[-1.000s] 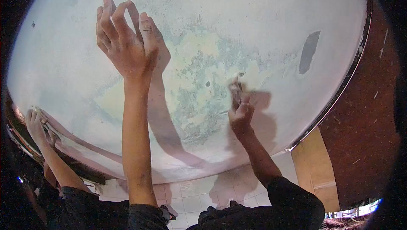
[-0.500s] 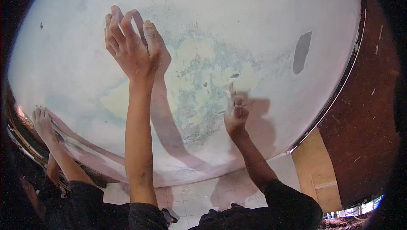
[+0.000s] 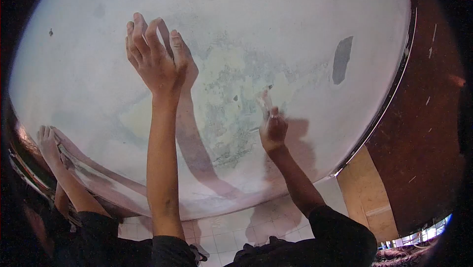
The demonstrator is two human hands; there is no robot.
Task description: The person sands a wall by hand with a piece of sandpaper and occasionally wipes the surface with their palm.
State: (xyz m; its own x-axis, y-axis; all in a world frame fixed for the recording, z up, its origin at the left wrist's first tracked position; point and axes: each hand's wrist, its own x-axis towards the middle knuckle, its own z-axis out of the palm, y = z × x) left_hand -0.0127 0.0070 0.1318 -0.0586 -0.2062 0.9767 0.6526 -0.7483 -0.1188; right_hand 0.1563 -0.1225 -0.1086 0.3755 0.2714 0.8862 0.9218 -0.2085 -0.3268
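A broad, curved white panel [image 3: 305, 11] fills most of the view, with worn green and pale yellow patches [image 3: 224, 65] in its middle. My left hand [image 3: 156, 60] is raised over the panel left of these patches, fingers bent and apart; nothing shows in it. To the right, my right hand [image 3: 274, 130] is closed at the panel. A blurred, pale slender shape, which I cannot identify as a finger or a held thing, runs from it towards a small dark spot [image 3: 269, 87].
Another person's hand [image 3: 48, 144] touches the panel's left edge. A grey patch [image 3: 342, 60] marks the panel's right part. Beyond its dark rim stand a reddish-brown surface [image 3: 419, 119] and a tan board [image 3: 364, 188]. White tiles [image 3: 231, 232] cover the floor.
The view has shifted slightly, so the panel's right rim and grey patch appear further left. My right hand has moved slightly; my left hand keeps nearly the same pose.
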